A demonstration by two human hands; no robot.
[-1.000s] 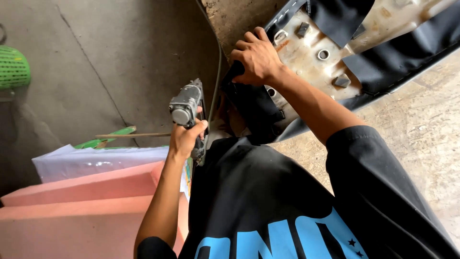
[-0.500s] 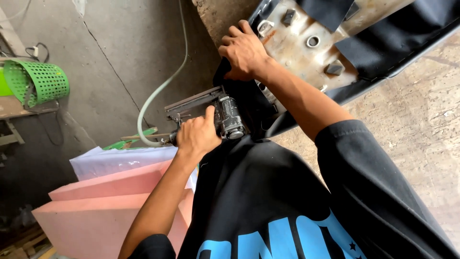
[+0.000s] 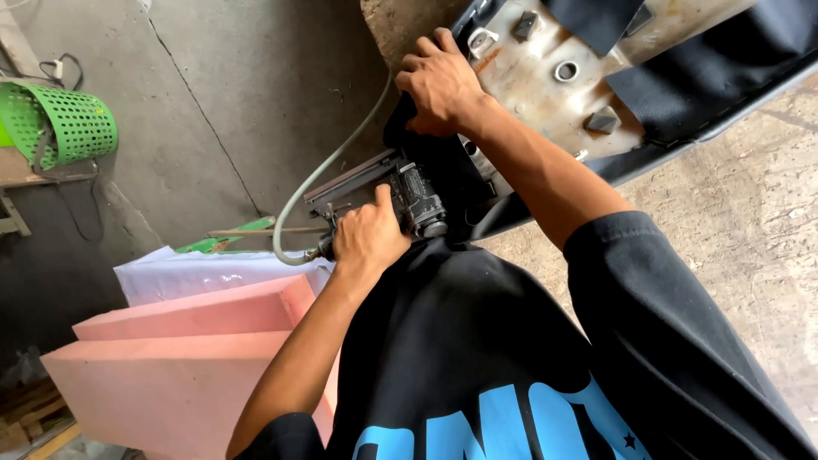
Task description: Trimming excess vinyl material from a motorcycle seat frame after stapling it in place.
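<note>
My left hand (image 3: 368,237) grips a grey pneumatic staple gun (image 3: 400,194), held on its side with its nose against the near end of an upturned seat base. A pale green air hose (image 3: 319,175) curves away from the gun's handle. My right hand (image 3: 439,83) presses the black vinyl cover (image 3: 443,170) down over the edge of the off-white seat base (image 3: 545,94). The base lies underside up on a wooden worktop, with metal brackets and holes showing. More black cover (image 3: 707,72) wraps its far side.
Pink foam slabs (image 3: 179,358) are stacked at lower left, with a white plastic sheet (image 3: 204,273) behind them. A green perforated basket (image 3: 64,128) stands at the far left on a ledge. The plywood worktop (image 3: 733,221) spreads to the right. Grey concrete floor (image 3: 230,94) lies beyond.
The staple gun has swung from pointing upright beside the seat to lying sideways with its nose at the cover's edge. My right hand keeps pressing the cover down.
</note>
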